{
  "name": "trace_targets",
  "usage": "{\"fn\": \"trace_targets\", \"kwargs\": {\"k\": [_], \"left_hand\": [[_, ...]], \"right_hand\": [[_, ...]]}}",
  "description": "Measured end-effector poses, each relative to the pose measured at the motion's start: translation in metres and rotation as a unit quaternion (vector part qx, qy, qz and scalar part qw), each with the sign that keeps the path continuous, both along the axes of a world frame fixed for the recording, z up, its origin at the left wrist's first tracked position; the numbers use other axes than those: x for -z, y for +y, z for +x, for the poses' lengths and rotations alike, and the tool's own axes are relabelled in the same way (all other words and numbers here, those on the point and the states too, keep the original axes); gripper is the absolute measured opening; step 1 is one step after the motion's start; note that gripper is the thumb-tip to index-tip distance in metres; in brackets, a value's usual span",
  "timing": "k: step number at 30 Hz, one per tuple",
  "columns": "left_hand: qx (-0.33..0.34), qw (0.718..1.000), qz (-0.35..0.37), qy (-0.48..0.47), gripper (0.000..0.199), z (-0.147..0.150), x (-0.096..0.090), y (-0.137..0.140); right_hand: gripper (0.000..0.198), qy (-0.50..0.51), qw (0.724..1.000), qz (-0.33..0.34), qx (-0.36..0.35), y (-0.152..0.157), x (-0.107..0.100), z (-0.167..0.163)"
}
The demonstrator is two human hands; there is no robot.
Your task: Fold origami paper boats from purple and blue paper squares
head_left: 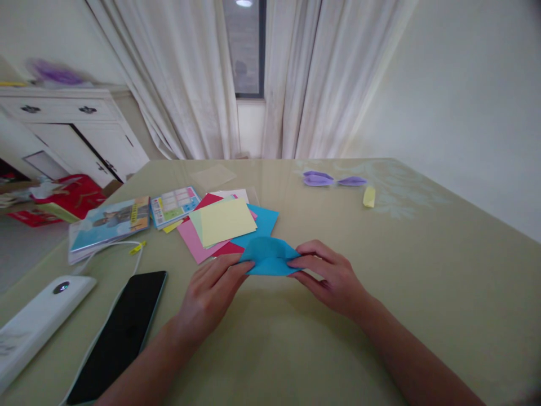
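Observation:
A partly folded sheet of blue paper (270, 256) is held a little above the table, its middle bulging upward. My left hand (207, 290) pinches its left end between thumb and fingers. At the right end, my right hand (332, 276) grips the same paper, the thumb below and the fingers over the edge. Just behind it lies a loose stack of coloured sheets, with a pale yellow sheet (228, 221) on top and a blue sheet (266, 223), pink and red ones showing underneath.
Folded purple paper pieces (318, 179) and a small yellow piece (369, 197) lie at the back right. On the left are a black phone (122, 332), a white power bank (44, 324) with a cable, a booklet (112, 223) and a colourful packet (175, 206).

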State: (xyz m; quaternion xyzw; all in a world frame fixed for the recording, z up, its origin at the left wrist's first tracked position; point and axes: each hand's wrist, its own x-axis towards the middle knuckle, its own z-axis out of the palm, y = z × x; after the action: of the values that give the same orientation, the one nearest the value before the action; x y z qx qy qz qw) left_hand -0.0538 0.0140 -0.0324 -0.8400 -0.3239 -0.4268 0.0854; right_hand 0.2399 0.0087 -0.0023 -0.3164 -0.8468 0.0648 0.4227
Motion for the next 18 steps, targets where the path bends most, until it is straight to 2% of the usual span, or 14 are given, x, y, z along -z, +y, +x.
{"fn": "trace_targets", "kwargs": {"k": [7, 11, 14, 18], "left_hand": [[-0.017, 0.999, -0.018, 0.030, 0.027, -0.004, 0.007, -0.001], [0.039, 0.999, -0.002, 0.012, 0.028, -0.004, 0.001, -0.003], [0.073, 0.997, 0.003, -0.003, 0.030, 0.000, -0.005, -0.005], [0.044, 0.998, -0.002, -0.041, 0.026, 0.009, -0.006, -0.004]], "right_hand": [[0.013, -0.014, 1.000, 0.007, 0.012, 0.001, 0.001, 0.002], [0.023, -0.031, 0.999, -0.010, 0.012, -0.001, 0.002, -0.002], [0.021, -0.041, 0.999, 0.009, 0.010, -0.002, 0.004, -0.003], [0.021, -0.015, 1.000, 0.008, 0.012, -0.001, 0.006, -0.002]]}}
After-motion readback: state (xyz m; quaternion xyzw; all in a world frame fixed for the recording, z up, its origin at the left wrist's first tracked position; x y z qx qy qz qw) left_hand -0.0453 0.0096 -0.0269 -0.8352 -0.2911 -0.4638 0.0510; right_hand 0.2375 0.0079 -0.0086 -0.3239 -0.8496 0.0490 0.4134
